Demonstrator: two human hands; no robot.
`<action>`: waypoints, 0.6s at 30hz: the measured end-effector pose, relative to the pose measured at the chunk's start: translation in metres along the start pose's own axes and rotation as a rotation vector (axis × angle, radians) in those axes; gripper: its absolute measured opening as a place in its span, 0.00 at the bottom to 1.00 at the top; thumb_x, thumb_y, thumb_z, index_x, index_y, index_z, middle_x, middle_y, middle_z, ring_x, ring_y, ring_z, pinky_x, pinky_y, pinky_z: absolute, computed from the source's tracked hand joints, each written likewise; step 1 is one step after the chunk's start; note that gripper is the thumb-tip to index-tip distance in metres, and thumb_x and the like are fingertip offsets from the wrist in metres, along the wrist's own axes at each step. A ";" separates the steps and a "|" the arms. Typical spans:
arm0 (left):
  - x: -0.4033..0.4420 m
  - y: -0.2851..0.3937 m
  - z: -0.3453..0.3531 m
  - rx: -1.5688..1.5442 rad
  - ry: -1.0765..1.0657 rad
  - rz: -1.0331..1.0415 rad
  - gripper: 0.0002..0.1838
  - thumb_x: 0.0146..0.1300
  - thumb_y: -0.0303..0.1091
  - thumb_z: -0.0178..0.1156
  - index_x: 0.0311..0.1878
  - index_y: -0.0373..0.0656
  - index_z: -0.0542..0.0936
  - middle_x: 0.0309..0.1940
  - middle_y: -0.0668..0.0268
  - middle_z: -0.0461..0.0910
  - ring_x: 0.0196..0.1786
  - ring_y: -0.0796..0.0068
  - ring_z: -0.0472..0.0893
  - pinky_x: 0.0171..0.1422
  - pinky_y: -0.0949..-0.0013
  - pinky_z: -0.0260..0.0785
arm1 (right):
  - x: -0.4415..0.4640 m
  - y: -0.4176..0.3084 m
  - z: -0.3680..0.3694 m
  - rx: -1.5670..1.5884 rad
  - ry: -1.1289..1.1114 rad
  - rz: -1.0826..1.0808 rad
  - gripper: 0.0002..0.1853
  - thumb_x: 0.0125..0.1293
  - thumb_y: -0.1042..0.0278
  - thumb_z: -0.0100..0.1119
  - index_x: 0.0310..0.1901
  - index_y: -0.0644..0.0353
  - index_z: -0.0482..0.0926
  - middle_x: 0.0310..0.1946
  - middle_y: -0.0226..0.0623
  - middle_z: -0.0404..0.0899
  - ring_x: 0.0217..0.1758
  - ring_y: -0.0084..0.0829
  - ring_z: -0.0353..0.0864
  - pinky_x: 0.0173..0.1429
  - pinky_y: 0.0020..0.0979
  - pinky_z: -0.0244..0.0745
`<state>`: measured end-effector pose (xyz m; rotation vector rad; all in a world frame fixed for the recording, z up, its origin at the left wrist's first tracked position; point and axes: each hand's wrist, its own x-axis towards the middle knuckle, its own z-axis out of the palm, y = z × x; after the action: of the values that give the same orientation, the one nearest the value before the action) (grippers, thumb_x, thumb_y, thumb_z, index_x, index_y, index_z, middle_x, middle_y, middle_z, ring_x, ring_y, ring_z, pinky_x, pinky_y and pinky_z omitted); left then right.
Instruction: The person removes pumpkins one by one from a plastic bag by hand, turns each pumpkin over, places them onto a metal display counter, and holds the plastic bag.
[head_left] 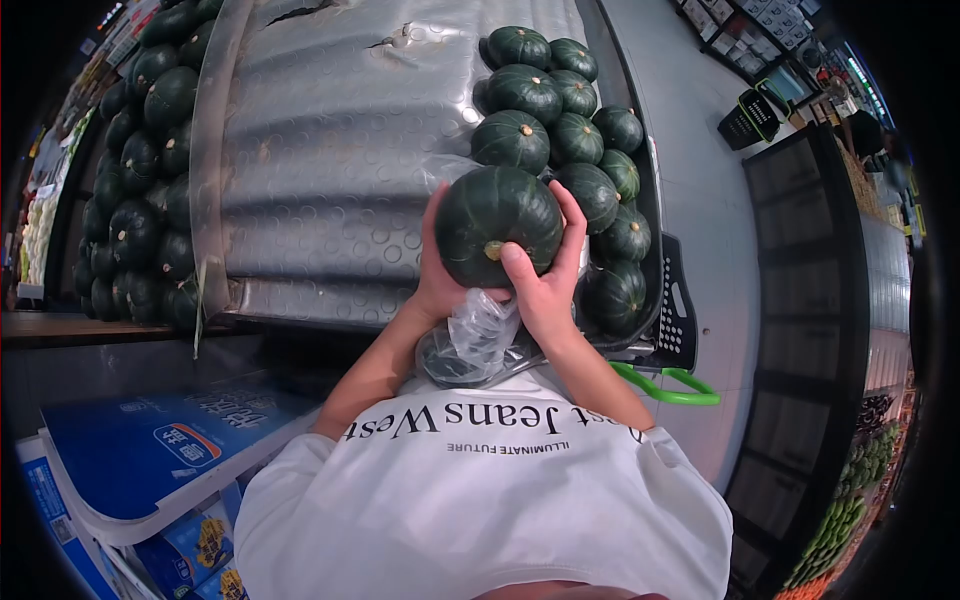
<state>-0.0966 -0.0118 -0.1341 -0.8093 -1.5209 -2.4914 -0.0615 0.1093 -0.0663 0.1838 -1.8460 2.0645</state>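
Head view: left hand [436, 272] and right hand [550, 278], half-curled, clasp a squash [492, 212] (other squashes [510, 141] lie near).

- White tee [480, 510], 6 o'clock: lg blk letters across chest, "Jeans" & "West" legible, upside down in view, line partly hidden/creased, so full wording n/a
- Same tee, 6 o'clock, under lg line: sm blk caps "ILLUMINATE FUTURE", also upside down
- Blue carton [110, 440], 8 o'clock: wht Chinese chars + oval logo [188, 444] w/ orange-red edge, chars too unclear to read
- Blue packs [185, 550], btw 7 & 8 o'clock: print too sm to read
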 end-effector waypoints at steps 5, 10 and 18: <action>0.002 0.003 -0.003 -0.034 0.046 -0.098 0.68 0.37 0.29 0.81 0.74 0.46 0.39 0.68 0.52 0.60 0.67 0.58 0.69 0.69 0.52 0.65 | -0.002 0.000 -0.002 -0.014 -0.029 0.000 0.46 0.55 0.63 0.71 0.70 0.61 0.50 0.61 0.48 0.63 0.63 0.37 0.68 0.65 0.37 0.67; -0.010 -0.007 -0.011 0.093 -0.080 0.083 0.68 0.39 0.25 0.79 0.74 0.49 0.36 0.68 0.52 0.59 0.66 0.56 0.69 0.71 0.50 0.63 | -0.003 0.002 -0.003 0.081 -0.057 -0.091 0.51 0.52 0.55 0.74 0.70 0.63 0.49 0.66 0.54 0.60 0.66 0.40 0.67 0.67 0.39 0.65; -0.015 -0.006 -0.014 -0.651 0.069 -0.444 0.41 0.66 0.66 0.29 0.59 0.37 0.71 0.51 0.57 0.78 0.60 0.66 0.73 0.65 0.59 0.64 | -0.007 0.019 -0.007 0.165 -0.170 -0.364 0.52 0.56 0.47 0.69 0.70 0.68 0.48 0.68 0.60 0.57 0.70 0.50 0.63 0.72 0.45 0.57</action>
<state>-0.0918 -0.0233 -0.1514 -0.4603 -0.9274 -3.3752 -0.0611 0.1133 -0.0874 0.7038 -1.5859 1.9865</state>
